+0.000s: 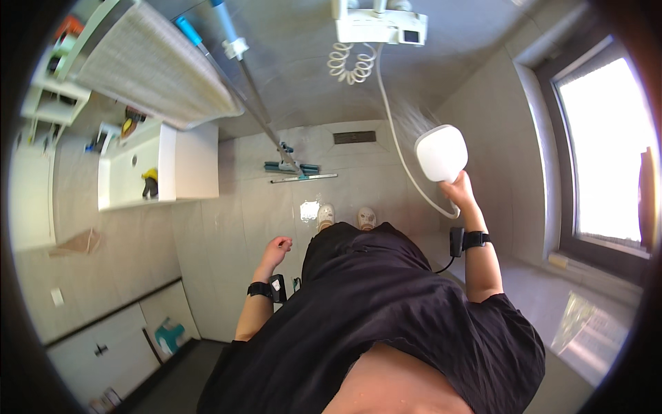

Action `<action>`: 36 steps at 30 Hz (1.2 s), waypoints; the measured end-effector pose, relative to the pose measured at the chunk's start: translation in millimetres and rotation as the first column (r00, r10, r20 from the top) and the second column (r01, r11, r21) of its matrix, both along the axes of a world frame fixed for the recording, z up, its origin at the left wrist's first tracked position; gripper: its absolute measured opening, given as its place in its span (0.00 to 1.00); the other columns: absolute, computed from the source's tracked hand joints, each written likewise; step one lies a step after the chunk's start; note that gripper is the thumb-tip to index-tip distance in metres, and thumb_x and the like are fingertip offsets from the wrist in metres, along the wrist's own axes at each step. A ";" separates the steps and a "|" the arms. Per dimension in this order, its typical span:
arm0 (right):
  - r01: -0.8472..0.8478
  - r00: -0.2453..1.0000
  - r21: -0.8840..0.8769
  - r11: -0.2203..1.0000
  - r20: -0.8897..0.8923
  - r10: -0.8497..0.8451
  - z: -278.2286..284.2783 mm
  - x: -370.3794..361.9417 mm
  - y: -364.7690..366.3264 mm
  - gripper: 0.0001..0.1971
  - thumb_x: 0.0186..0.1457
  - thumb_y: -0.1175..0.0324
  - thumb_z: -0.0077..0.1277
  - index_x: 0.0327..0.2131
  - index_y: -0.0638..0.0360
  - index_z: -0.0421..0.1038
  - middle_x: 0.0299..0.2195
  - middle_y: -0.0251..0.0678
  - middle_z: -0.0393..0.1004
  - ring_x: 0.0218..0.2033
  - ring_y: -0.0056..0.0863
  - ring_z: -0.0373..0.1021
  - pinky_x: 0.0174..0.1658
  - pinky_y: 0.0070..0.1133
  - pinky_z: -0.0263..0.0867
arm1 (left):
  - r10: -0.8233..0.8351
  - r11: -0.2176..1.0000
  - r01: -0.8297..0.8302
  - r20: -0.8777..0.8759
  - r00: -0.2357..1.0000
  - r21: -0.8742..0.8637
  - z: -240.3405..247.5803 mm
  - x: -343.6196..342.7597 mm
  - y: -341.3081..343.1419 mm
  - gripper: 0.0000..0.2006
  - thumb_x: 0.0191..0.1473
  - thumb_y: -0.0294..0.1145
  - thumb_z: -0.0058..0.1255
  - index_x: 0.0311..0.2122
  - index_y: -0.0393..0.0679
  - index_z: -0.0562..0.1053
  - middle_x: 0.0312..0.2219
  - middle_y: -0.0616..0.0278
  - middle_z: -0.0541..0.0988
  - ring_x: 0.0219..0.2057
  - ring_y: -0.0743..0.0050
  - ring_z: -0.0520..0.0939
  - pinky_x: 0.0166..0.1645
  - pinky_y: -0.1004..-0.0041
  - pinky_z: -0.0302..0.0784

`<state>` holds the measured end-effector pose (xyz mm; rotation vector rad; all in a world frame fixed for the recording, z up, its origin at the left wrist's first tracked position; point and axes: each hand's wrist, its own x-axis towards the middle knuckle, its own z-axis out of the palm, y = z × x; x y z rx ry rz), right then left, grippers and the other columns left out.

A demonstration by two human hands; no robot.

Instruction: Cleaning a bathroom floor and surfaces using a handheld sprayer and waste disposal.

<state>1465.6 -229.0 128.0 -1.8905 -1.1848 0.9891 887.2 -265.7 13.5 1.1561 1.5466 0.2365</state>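
Washbasin [121, 162], white: at far left; a yellow-and-dark item [149, 181] lies in it toward its near right corner.
Towel [162, 65], grey: hanging above the washbasin, beyond its far edge.
Left hand [276, 252]: low over the floor [241, 228], fingers loosely curled, nothing visible in them; cannot tell how fully closed.
Squeegee [303, 178] and turquoise mop head [292, 168]: close together on the floor, poles slanting up toward the far wall.
Shoes [326, 216], pale, one pair: on the floor, nearer than the squeegee.
Drain grate [354, 137], dark: at the floor's far edge.
Wall unit [383, 27], white, with coiled hose [352, 65].
Shower head [441, 153], white, rounded square: held out right of the drain grate, spraying toward the far wall; long white hose [398, 138] beside it.
Right hand [458, 191]: closed round the shower head's near end.
Window [607, 145], dark-framed: right wall.
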 end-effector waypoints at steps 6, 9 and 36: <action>-0.314 0.948 -0.069 0.947 -0.078 0.308 4.6 -50.8 61.6 0.05 0.44 0.72 0.52 0.26 0.64 0.73 0.14 0.29 0.69 0.15 0.17 0.66 0.19 0.19 0.62 | 0.202 0.979 -0.204 -0.081 0.976 -0.018 8.7 16.9 -82.6 0.12 0.58 0.35 0.50 0.43 0.40 0.75 0.33 0.61 0.81 0.34 0.74 0.81 0.42 0.72 0.76; -0.407 0.909 -0.096 0.908 -0.143 0.392 -1.0 -70.4 86.1 0.04 0.44 0.74 0.51 0.21 0.64 0.70 0.13 0.30 0.67 0.13 0.18 0.64 0.19 0.20 0.61 | 0.358 0.933 -0.359 -0.061 0.932 0.006 12.2 24.5 -133.1 0.12 0.58 0.35 0.51 0.43 0.40 0.76 0.32 0.62 0.81 0.33 0.75 0.80 0.42 0.73 0.76; -0.929 0.286 -0.259 0.266 -0.044 0.957 -6.6 -429.1 41.5 0.08 0.44 0.70 0.54 0.29 0.64 0.74 0.14 0.32 0.70 0.13 0.20 0.67 0.19 0.21 0.63 | 0.830 0.554 -0.830 -0.028 0.557 -0.064 -28.9 -62.9 -384.7 0.12 0.56 0.37 0.53 0.40 0.40 0.77 0.28 0.62 0.81 0.30 0.73 0.79 0.38 0.72 0.75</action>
